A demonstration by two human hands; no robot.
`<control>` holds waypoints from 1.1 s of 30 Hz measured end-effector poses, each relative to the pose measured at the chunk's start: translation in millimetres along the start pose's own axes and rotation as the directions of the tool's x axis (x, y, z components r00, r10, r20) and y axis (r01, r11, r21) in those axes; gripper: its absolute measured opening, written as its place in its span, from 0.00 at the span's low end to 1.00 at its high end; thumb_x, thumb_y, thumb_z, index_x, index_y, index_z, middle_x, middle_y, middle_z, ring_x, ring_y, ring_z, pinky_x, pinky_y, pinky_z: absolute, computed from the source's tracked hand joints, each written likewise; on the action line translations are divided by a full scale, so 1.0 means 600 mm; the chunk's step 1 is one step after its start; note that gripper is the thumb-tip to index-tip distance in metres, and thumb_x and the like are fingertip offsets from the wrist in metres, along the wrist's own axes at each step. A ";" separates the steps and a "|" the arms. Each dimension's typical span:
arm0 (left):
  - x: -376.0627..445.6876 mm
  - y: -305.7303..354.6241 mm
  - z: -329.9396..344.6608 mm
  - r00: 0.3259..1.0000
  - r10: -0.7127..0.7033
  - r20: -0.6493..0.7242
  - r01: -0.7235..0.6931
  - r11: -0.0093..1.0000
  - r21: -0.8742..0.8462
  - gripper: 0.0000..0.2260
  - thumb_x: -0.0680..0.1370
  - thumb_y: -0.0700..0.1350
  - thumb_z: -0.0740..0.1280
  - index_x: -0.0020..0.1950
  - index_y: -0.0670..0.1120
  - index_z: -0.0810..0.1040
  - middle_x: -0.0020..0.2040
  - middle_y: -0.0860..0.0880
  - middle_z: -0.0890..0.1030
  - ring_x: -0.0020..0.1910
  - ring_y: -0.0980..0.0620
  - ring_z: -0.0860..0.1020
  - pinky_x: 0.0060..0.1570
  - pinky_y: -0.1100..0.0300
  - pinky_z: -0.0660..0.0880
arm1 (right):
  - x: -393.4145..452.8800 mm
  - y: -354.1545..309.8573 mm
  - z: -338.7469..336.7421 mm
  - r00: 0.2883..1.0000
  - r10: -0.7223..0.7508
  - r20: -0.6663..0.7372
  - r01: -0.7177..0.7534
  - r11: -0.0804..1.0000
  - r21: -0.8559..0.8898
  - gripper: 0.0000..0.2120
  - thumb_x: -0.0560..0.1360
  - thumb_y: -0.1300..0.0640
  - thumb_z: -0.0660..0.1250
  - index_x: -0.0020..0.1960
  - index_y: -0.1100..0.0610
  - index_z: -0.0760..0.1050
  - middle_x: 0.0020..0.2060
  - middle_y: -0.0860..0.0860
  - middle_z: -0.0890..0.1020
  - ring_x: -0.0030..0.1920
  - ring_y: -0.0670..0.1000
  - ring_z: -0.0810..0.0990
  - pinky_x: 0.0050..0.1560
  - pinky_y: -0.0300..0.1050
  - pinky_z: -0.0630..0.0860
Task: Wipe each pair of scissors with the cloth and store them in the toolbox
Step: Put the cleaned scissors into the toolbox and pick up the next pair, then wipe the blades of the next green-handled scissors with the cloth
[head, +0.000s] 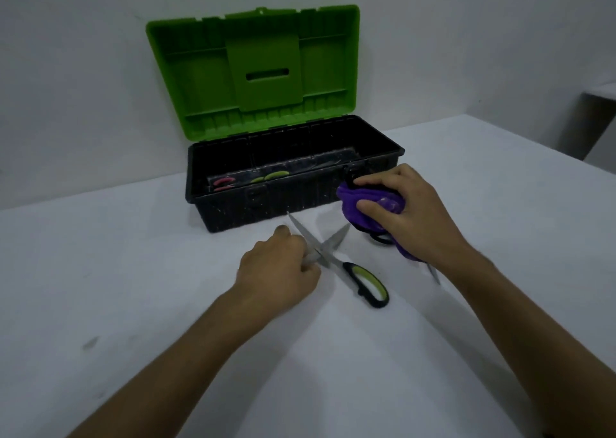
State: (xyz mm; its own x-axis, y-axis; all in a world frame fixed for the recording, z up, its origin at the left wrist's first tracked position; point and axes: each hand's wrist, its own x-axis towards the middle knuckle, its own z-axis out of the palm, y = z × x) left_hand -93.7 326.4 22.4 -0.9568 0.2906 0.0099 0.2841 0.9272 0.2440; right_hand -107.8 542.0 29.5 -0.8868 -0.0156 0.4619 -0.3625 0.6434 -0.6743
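- Our left hand [283,271] curled on the open green-handled scissors [336,261] at the pivot, blades spread, lying on the white table [166,304].
- Our right hand [403,211] grips the bunched purple cloth [353,201] around a second pair of scissors [433,272]; black handle loop and blade tip poke out.
- Toolbox [286,201] just behind, green lid [253,71] up; pink and green handles inside.

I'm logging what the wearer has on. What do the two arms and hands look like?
Both forearms are bare as far as the picture shows: no sleeves, gloves, watch, rings or bands visible. The left hand and right hand are uncovered, with short fingernails.
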 end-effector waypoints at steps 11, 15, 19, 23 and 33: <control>-0.062 -0.118 -0.042 0.939 -0.224 -0.260 0.081 0.880 -0.467 0.13 0.75 0.59 0.68 0.36 0.52 0.80 0.34 0.56 0.81 0.36 0.59 0.79 0.37 0.60 0.75 | 0.019 -0.103 0.096 0.953 -0.303 0.021 0.301 0.950 0.083 0.19 0.74 0.54 0.72 0.65 0.50 0.76 0.53 0.48 0.73 0.54 0.43 0.75 0.55 0.31 0.71; -0.090 -0.139 -0.053 0.907 -0.269 -0.322 0.081 0.865 -0.496 0.15 0.73 0.62 0.69 0.35 0.51 0.81 0.33 0.56 0.82 0.35 0.57 0.81 0.40 0.54 0.80 | 0.014 -0.138 0.138 0.903 -0.421 0.088 0.415 0.906 0.082 0.21 0.74 0.55 0.71 0.66 0.49 0.75 0.56 0.47 0.73 0.57 0.43 0.73 0.57 0.33 0.71; -0.120 -0.161 -0.066 0.900 -0.268 -0.344 0.072 0.869 -0.490 0.16 0.72 0.62 0.70 0.35 0.51 0.82 0.31 0.55 0.82 0.34 0.56 0.80 0.40 0.51 0.80 | 0.006 -0.158 0.170 0.809 -0.544 0.224 0.557 0.830 0.003 0.22 0.75 0.54 0.70 0.68 0.48 0.74 0.63 0.45 0.72 0.61 0.45 0.71 0.61 0.40 0.72; -0.144 -0.181 -0.066 0.873 -0.266 -0.409 0.049 0.882 -0.468 0.15 0.72 0.60 0.71 0.36 0.50 0.83 0.32 0.55 0.82 0.34 0.56 0.80 0.40 0.50 0.80 | 0.008 -0.167 0.192 0.779 -0.600 0.183 0.616 0.787 -0.041 0.19 0.76 0.55 0.68 0.67 0.49 0.76 0.60 0.46 0.77 0.54 0.50 0.74 0.54 0.43 0.73; -0.155 -0.230 -0.041 0.855 -0.328 -0.401 0.097 0.862 -0.497 0.15 0.71 0.61 0.72 0.35 0.51 0.82 0.31 0.55 0.81 0.33 0.56 0.80 0.40 0.50 0.80 | 0.022 -0.157 0.208 0.842 -0.539 0.008 0.532 0.830 -0.165 0.21 0.74 0.58 0.71 0.67 0.53 0.75 0.58 0.50 0.77 0.52 0.50 0.73 0.52 0.40 0.71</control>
State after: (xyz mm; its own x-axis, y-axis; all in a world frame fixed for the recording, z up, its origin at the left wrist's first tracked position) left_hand -45.4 165.7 12.0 -0.9362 -0.1501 0.3177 0.1214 0.7101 0.6935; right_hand -121.2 386.0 27.1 -0.5542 -0.3660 0.7476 -0.7258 0.6522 -0.2188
